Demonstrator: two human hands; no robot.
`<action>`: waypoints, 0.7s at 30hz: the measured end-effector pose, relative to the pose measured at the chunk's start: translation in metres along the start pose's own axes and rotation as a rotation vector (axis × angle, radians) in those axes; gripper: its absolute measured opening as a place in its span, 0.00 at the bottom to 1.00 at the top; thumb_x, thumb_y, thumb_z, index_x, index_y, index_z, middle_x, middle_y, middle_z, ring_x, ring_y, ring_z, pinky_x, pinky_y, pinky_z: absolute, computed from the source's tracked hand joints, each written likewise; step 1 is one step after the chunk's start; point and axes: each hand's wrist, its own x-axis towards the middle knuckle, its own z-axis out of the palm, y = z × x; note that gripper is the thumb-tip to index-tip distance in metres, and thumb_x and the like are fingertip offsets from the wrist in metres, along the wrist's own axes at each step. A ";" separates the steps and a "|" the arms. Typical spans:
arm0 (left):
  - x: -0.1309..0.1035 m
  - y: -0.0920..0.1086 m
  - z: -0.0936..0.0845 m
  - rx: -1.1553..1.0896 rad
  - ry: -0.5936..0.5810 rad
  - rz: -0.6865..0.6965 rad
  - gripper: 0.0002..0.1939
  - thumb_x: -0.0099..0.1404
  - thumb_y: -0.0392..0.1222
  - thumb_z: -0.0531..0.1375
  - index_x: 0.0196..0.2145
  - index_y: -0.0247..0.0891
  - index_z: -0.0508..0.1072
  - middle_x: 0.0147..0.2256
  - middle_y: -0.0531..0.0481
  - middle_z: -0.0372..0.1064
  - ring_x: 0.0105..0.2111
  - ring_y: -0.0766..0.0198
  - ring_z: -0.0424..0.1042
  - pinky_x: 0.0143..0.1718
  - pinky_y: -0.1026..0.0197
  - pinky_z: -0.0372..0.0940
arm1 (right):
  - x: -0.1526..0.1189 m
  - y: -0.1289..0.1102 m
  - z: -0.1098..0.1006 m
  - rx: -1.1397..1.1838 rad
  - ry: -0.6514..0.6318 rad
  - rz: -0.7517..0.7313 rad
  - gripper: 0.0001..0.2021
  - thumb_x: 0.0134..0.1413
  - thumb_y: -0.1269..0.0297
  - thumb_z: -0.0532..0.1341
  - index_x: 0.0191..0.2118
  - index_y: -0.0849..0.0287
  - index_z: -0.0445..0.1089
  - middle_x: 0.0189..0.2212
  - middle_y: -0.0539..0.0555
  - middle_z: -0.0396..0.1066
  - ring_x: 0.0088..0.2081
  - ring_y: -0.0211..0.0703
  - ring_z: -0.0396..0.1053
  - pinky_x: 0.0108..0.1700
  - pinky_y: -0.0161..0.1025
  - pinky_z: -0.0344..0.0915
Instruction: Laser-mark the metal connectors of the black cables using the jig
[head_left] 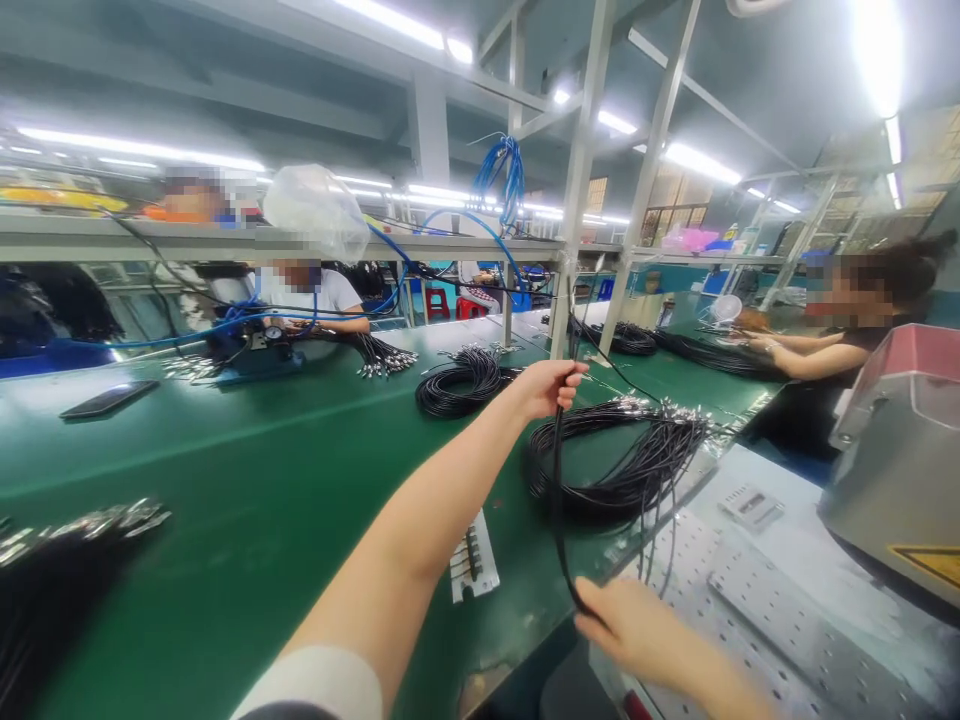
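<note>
Black cables (559, 480) inside curled fingers (567, 391)

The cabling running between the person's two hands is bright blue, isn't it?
Not bright blue: the head view shows that the cabling running between the left hand and the right hand is black. The rest is right.

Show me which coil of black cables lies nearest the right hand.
The large coil just behind the held cable; the other coils lie farther back on the green table.
</note>
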 end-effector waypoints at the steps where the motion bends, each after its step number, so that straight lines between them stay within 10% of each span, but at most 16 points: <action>1: -0.006 -0.002 -0.007 0.011 0.045 0.036 0.11 0.67 0.37 0.46 0.32 0.32 0.64 0.19 0.58 0.50 0.13 0.76 0.48 0.13 0.72 0.45 | -0.004 0.001 0.011 -0.015 -0.040 0.004 0.06 0.53 0.65 0.51 0.31 0.56 0.63 0.24 0.52 0.67 0.27 0.45 0.66 0.25 0.35 0.51; 6: -0.063 -0.026 -0.034 0.073 0.199 0.184 0.09 0.66 0.38 0.48 0.32 0.33 0.63 0.19 0.59 0.50 0.13 0.78 0.47 0.13 0.73 0.42 | -0.008 0.010 0.025 0.231 -0.155 0.037 0.10 0.42 0.66 0.59 0.35 0.57 0.70 0.34 0.57 0.72 0.38 0.54 0.69 0.35 0.44 0.65; 13: -0.158 -0.068 -0.020 0.227 0.091 -0.040 0.16 0.58 0.53 0.58 0.29 0.35 0.64 0.16 0.61 0.50 0.12 0.79 0.41 0.12 0.71 0.35 | 0.057 0.009 -0.103 0.889 0.754 -0.073 0.27 0.57 0.48 0.50 0.60 0.53 0.52 0.58 0.56 0.56 0.58 0.47 0.54 0.59 0.49 0.52; 17: -0.178 -0.071 -0.016 0.327 0.130 -0.072 0.18 0.56 0.54 0.58 0.27 0.35 0.64 0.14 0.61 0.50 0.11 0.78 0.43 0.12 0.70 0.37 | 0.096 -0.029 -0.144 0.855 0.520 -0.319 0.26 0.56 0.44 0.48 0.49 0.57 0.67 0.51 0.56 0.66 0.54 0.48 0.60 0.58 0.48 0.54; 21: -0.187 -0.067 -0.019 0.374 0.157 -0.010 0.14 0.58 0.50 0.56 0.26 0.34 0.64 0.15 0.60 0.51 0.12 0.76 0.48 0.12 0.70 0.42 | 0.107 -0.067 -0.143 0.623 0.356 -0.333 0.26 0.54 0.43 0.48 0.39 0.57 0.74 0.42 0.56 0.72 0.46 0.52 0.68 0.51 0.50 0.62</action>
